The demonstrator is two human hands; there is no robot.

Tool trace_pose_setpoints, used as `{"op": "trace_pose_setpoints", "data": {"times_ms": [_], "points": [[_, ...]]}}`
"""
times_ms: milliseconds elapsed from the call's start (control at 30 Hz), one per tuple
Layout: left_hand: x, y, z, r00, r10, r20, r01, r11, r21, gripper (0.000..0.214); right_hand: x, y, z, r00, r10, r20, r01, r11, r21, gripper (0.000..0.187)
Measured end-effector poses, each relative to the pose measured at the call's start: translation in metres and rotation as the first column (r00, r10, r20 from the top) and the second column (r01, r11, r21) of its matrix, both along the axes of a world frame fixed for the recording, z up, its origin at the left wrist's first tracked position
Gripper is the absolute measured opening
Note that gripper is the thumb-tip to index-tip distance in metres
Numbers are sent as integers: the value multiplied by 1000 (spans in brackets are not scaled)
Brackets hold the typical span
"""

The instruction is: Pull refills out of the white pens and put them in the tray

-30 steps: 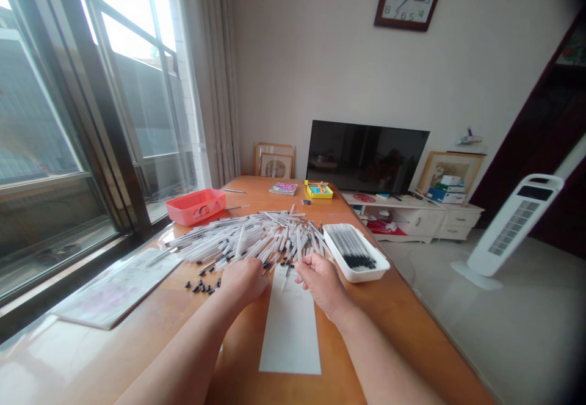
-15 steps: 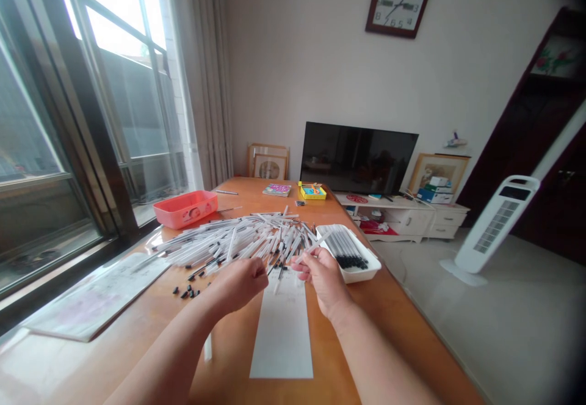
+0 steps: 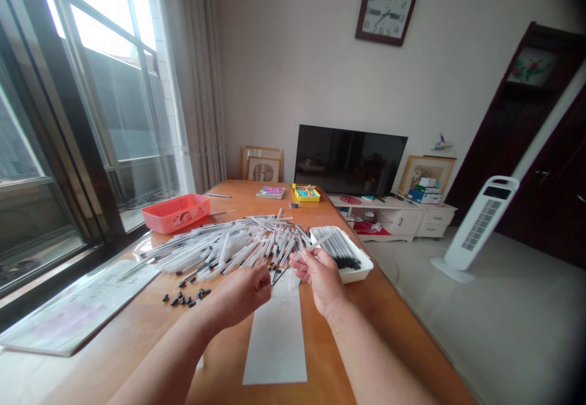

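My left hand is closed, its fingertips pinching the end of a thin dark pen refill. In my right hand a clear pen barrel is held between thumb and fingers, slanting up to the right. The refill reaches toward the barrel's lower end; whether its tip is inside is hidden by my fingers. Beyond both hands spreads a pile of clear barrels and dark refills. Beside my right hand stands a white tray of barrels with black ends. Several small black plugs lie left of my left hand.
A white paper strip lies beneath my hands. A red plastic basket stands behind the pile at left, near a flat booklet. Farther back are a yellow box and a purple book. The table's right edge runs past the tray.
The refill from my left hand now lines up with the barrel in my right hand. My hands stay close together. The whole view has shifted slightly.
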State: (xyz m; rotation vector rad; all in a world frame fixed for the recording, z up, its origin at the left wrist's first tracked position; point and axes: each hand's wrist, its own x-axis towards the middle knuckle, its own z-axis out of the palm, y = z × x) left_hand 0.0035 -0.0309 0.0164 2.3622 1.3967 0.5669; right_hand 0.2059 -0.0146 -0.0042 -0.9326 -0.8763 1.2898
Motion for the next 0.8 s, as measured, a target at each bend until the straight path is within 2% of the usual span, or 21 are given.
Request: {"op": "trace_pose_setpoints", "data": {"times_ms": [167, 400, 600, 700, 800], "points": [[2, -1, -1, 1000, -3, 6, 3, 1000, 7, 12, -5, -2, -4, 993, 97, 72, -96, 995, -19, 37], [1, 6, -14, 995, 31, 99, -29, 999, -24, 20, -17, -10, -6, 956, 215, 201, -206, 976, -63, 31], [5, 12, -23, 978, 26, 205, -8, 996, -89, 24, -17, -6, -13, 965, 216, 152, -212, 976, -39, 30], [10, 13, -23, 945, 50, 324, 0, 988, -152, 22, -17, -5, -14, 969, 205, 137, -204, 979, -18, 34], [15, 10, -18, 863, 113, 493, 37, 958, -285, 16, -18, -5, -12, 978, 188, 90, -187, 982, -18, 38]]}}
